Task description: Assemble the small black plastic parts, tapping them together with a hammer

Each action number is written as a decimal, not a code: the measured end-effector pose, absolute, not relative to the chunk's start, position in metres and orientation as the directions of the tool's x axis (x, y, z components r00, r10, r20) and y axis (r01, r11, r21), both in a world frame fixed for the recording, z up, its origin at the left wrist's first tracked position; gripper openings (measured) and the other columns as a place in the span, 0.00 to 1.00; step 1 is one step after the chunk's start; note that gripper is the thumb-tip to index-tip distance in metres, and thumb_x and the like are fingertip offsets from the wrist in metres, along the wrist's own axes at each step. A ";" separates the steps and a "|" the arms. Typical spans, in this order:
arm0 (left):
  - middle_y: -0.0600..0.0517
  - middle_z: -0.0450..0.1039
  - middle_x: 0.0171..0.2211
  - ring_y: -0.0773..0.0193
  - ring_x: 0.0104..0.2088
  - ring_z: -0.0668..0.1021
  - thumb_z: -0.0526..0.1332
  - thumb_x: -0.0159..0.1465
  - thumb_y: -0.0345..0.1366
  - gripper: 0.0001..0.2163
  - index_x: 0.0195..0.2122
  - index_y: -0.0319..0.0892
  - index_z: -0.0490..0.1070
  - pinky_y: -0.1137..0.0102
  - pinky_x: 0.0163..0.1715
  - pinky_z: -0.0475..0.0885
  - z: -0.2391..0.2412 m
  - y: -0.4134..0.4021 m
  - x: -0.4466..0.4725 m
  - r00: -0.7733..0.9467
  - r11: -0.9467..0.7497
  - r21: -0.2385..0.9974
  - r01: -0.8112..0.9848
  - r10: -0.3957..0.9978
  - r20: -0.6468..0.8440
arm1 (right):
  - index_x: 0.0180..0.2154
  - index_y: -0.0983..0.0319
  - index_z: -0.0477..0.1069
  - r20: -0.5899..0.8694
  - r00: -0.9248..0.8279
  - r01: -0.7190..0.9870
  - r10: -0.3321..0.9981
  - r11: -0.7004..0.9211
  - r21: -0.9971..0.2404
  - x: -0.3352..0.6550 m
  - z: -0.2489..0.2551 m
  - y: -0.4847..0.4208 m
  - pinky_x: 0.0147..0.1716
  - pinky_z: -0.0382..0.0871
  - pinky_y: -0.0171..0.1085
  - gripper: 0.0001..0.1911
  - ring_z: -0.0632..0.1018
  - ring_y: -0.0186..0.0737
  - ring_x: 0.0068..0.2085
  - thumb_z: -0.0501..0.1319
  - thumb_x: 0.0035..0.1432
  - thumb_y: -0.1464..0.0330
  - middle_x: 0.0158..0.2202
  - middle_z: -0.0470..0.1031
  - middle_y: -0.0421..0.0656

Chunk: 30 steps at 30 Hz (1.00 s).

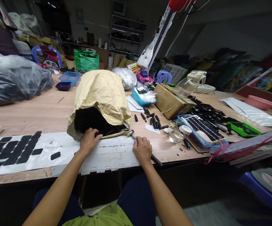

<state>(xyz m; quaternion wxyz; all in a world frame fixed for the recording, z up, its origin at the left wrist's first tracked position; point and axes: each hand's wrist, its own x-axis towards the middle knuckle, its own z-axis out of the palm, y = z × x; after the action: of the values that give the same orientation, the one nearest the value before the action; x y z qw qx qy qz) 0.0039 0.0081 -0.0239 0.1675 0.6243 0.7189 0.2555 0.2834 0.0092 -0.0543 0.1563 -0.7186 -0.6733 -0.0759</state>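
I have the left hand [89, 141] at the mouth of the cloth sack [103, 91], its fingers curled narrowly at the lower lip; a dark bit shows near the thumb, but I cannot tell whether it is pinched. The right hand [142, 150] is wrapped around the hammer [156, 160], whose head points toward the sack, just beside its front edge and over the grey board [110, 160].

As for progress, I judge the work partway at most. Some black handles [154, 123] lie loose on the table [62, 116], right of the sack, while dark contents fill its shadowed opening; how many pieces are in there I can't make out. I see no piece set under the hammer head. Off to the left, black pads [23, 147] lie in rows on a white sheet [65, 138], with one pad apart from the rest.
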 end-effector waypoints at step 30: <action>0.51 0.72 0.36 0.56 0.40 0.72 0.67 0.58 0.38 0.09 0.38 0.44 0.75 0.63 0.41 0.67 -0.044 -0.030 0.035 0.157 -0.228 0.633 0.740 0.973 0.167 | 0.45 0.58 0.73 0.337 0.085 0.990 0.938 -0.042 -0.133 0.284 -0.059 0.011 0.36 0.53 0.37 0.10 0.67 0.42 0.40 0.57 0.63 0.66 0.39 0.70 0.44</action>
<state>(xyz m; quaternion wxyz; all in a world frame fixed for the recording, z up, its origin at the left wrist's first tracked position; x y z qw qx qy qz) 0.0352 -0.0304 -0.0438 0.2081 0.7317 0.5854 0.2803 0.2841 0.0105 -0.0587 0.1664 -0.7174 -0.6719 -0.0789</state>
